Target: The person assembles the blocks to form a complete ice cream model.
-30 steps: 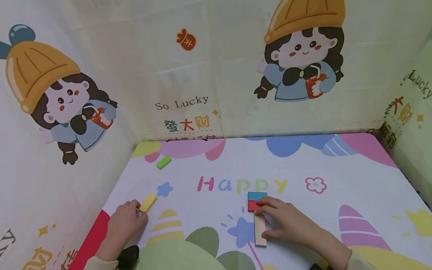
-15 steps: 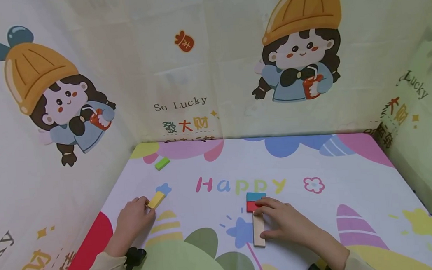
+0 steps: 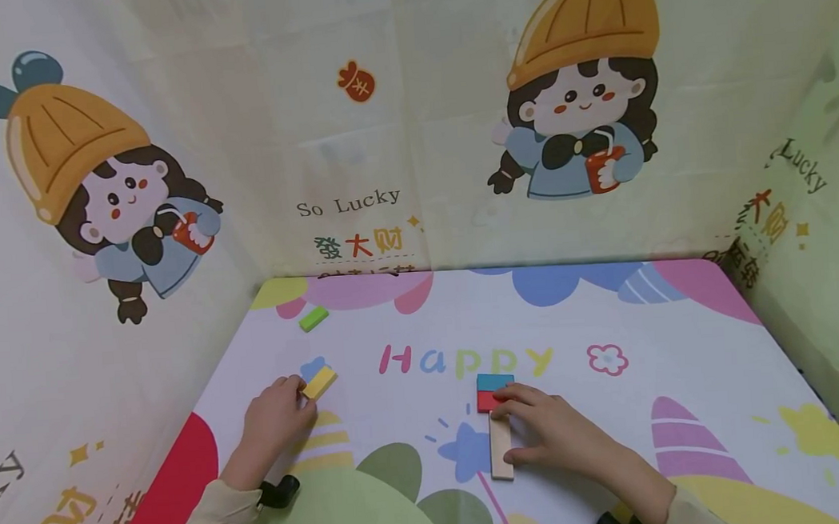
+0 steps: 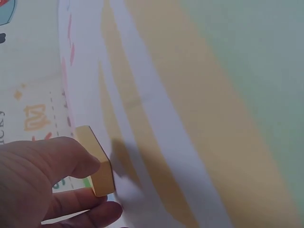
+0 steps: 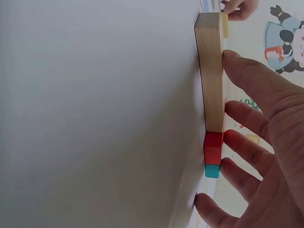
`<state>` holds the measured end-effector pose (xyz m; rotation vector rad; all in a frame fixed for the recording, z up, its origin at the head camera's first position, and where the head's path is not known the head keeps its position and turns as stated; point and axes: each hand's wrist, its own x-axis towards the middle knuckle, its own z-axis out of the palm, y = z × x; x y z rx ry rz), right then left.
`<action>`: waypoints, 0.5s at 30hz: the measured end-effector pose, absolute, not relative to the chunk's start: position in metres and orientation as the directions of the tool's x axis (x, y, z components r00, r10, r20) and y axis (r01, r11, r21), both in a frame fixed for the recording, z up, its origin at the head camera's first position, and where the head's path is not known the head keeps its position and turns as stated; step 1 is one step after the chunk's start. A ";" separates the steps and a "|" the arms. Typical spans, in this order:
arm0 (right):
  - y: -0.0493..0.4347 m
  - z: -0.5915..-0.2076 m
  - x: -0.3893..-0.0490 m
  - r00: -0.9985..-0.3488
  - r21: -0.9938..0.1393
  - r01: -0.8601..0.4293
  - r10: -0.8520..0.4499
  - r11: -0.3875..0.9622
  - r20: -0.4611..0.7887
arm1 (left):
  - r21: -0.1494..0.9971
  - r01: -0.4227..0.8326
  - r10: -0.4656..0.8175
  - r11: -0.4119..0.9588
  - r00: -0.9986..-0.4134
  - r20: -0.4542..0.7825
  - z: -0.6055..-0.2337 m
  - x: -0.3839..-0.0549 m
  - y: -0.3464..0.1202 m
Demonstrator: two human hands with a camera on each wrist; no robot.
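Observation:
My left hand [image 3: 278,419] pinches a yellow block [image 3: 322,382] by its near end. In the left wrist view the thumb lies on one face of that yellow block [image 4: 90,142], with fingers behind it. A plain wooden block [image 3: 501,453], long and narrow, points toward me, and a red block [image 3: 485,402] and a blue block [image 3: 495,381] lie side by side at its far end. My right hand [image 3: 563,429] rests over these with spread fingers. In the right wrist view, its thumb and fingertips touch the tops of the wooden block [image 5: 211,80] and red block [image 5: 213,147].
A green block [image 3: 313,319] lies at the far left of the printed tabletop [image 3: 452,316]. Patterned cloth walls [image 3: 419,134] stand behind and at both sides. A black wrist device [image 3: 280,492] sits at the left sleeve.
My left hand has moved right and slightly away from me, carrying the yellow block over the printed blue flower. The right hand and the blocks under it stay in place.

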<state>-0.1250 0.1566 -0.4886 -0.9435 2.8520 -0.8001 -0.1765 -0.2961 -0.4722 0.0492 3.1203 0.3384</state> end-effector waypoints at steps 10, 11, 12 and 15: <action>0.156 -0.489 -0.125 -0.820 -0.482 -0.541 -0.559 0.689 0.120 | 0.206 0.070 0.064 0.976 -0.997 0.037 -0.474 -0.182 -0.285; 0.156 -0.490 -0.125 -0.821 -0.483 -0.539 -0.558 0.690 0.119 | 0.206 0.077 0.070 0.976 -0.997 0.040 -0.475 -0.183 -0.283; 0.156 -0.490 -0.125 -0.823 -0.484 -0.537 -0.556 0.691 0.118 | 0.203 0.080 0.073 0.976 -0.996 0.042 -0.475 -0.183 -0.282; 0.156 -0.490 -0.125 -0.824 -0.487 -0.535 -0.553 0.690 0.120 | 0.202 0.099 0.090 0.974 -0.994 0.054 -0.477 -0.185 -0.278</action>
